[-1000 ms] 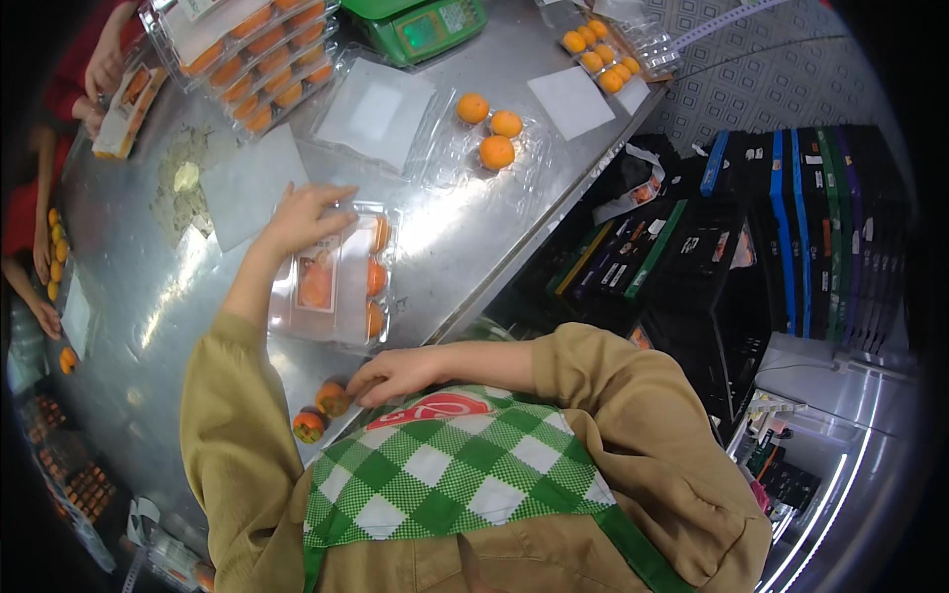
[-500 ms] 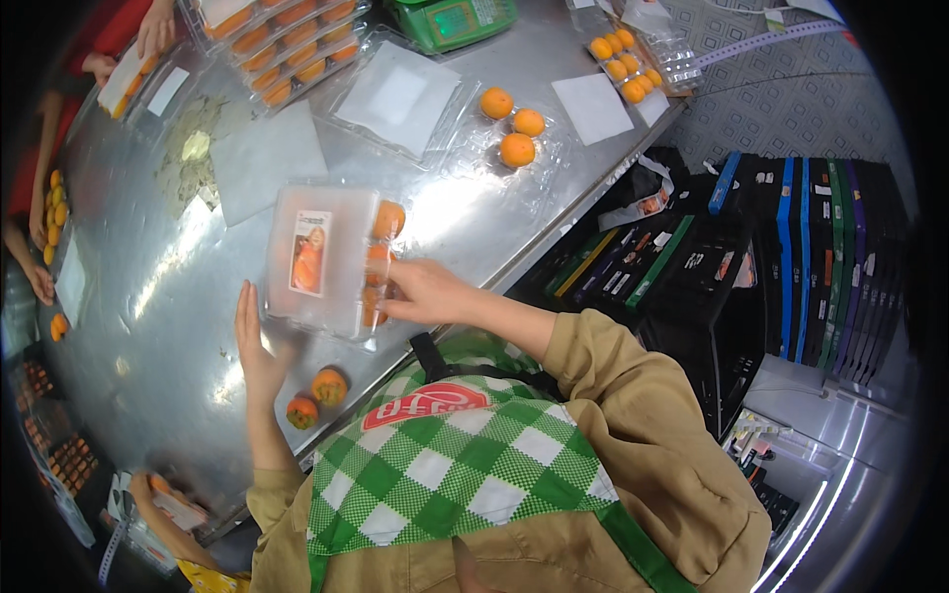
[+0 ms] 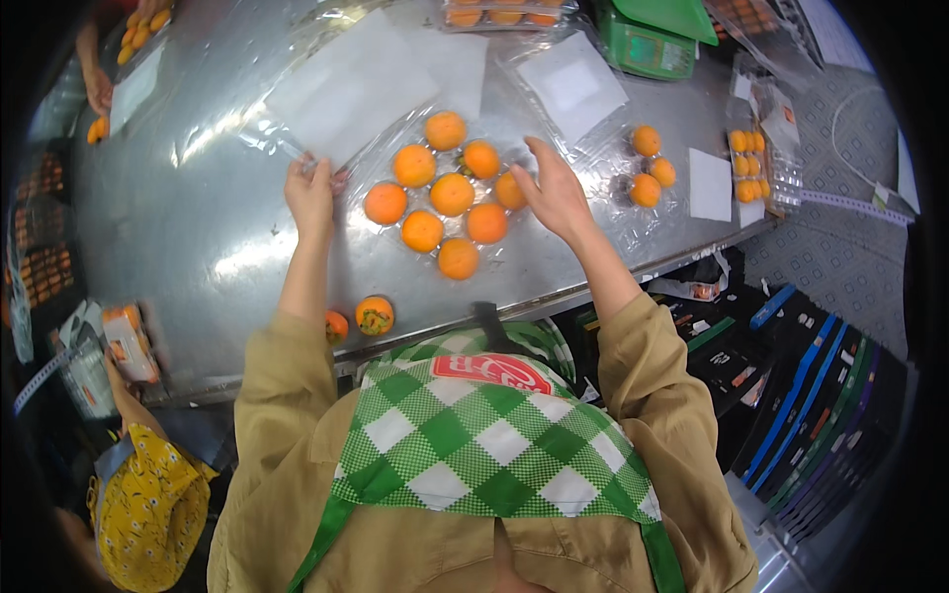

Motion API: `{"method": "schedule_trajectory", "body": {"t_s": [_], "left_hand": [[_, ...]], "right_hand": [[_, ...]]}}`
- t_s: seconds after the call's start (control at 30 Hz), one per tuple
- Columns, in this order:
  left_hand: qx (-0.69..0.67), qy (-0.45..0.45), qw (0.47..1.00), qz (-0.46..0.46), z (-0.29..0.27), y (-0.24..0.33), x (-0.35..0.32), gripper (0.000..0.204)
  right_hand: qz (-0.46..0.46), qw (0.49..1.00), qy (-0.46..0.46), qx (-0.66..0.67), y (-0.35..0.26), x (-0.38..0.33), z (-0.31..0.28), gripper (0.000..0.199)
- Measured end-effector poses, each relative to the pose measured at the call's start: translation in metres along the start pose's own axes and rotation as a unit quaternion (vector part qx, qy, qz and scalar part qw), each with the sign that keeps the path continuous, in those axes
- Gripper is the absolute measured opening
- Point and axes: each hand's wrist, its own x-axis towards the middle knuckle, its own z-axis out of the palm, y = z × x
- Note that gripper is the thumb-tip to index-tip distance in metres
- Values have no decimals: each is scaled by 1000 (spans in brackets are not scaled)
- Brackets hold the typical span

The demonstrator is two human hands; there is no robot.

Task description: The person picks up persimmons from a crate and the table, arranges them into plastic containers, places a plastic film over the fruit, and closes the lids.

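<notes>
You have one view only, from the head camera: it looks steeply down over your chest and checked apron (image 3: 474, 445) onto the steel tabletop (image 3: 198, 208) close ahead, its fisheye rim bending the edges, floor at right.

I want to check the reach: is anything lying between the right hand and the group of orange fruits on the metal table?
Nothing visible does. The right hand hovers open right beside the orange fruits, with its fingers next to the nearest one. The left hand grips the clear plastic lid at their other side.
</notes>
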Motion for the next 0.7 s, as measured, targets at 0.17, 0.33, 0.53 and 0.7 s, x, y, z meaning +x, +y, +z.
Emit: {"method": "schedule_trajectory", "body": {"t_s": [0.17, 0.33, 0.53, 0.7], "left_hand": [[135, 5, 989, 52, 10, 10, 19, 65], [198, -14, 973, 115, 14, 18, 27, 72], [281, -14, 930, 235, -5, 47, -5, 49], [331, -192, 894, 234, -7, 62, -37, 40]], "right_hand": [[102, 990, -67, 65, 7, -34, 2, 49], [140, 974, -163, 77, 5, -57, -5, 40], [-81, 996, -40, 3, -30, -25, -9, 36], [-230, 973, -29, -6, -67, 16, 30, 47]]}}
